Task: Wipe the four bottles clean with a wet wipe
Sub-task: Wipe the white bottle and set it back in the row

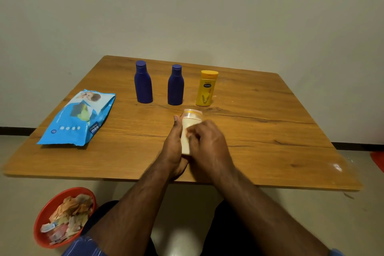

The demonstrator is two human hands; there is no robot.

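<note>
My left hand (173, 147) grips a cream-coloured bottle (188, 129) with a pale cap, held tilted above the wooden table (270, 131). My right hand (207, 141) curls against the bottle's side; a wipe under its fingers is hidden and I cannot make it out. Behind them stand two dark blue bottles, one to the left (143, 85) and one in the middle (175, 85). A yellow bottle (206, 88) stands upright to their right.
A blue wet-wipe packet (80, 118) lies on the table's left side. On the floor at lower left sits a red bowl (41, 214) filled with crumpled scraps. A wall rises behind the table's far edge.
</note>
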